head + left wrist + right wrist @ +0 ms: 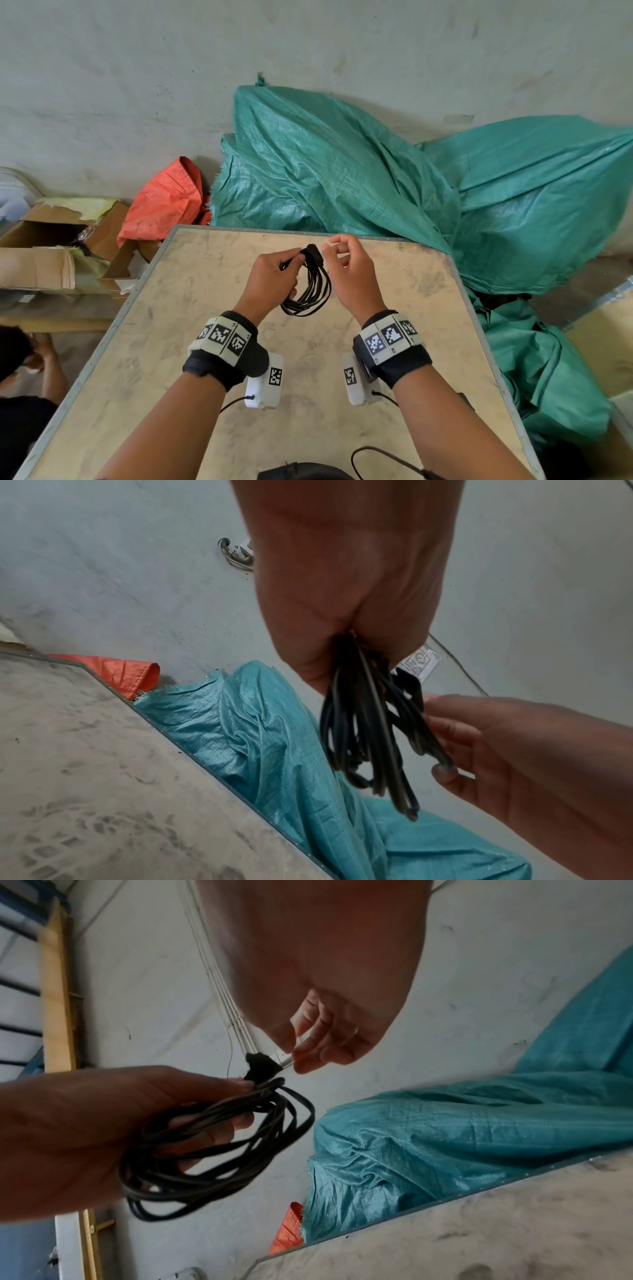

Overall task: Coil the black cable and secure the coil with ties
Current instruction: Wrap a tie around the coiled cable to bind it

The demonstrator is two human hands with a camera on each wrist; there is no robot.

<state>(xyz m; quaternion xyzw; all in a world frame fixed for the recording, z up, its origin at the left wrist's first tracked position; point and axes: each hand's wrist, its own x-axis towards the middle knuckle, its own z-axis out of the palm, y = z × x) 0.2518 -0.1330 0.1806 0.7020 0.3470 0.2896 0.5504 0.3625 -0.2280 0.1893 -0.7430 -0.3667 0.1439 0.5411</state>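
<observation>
A black cable coil (310,291) of several loops hangs above the far middle of the table, also seen as the coil (369,734) and the coil (219,1139). My left hand (270,277) grips its upper end, fingers curled round the bunched loops. A black strap tie (313,255) wraps the top of the coil; its white label end (282,1058) sticks out. My right hand (342,260) pinches that label end between thumb and fingertips (304,1064), just right of the coil top.
The beige table (205,342) has a metal edge. Green tarpaulin (342,164) lies heaped behind and to the right, a red sack (164,202) and cardboard boxes (51,236) to the left. A person (20,377) sits at lower left.
</observation>
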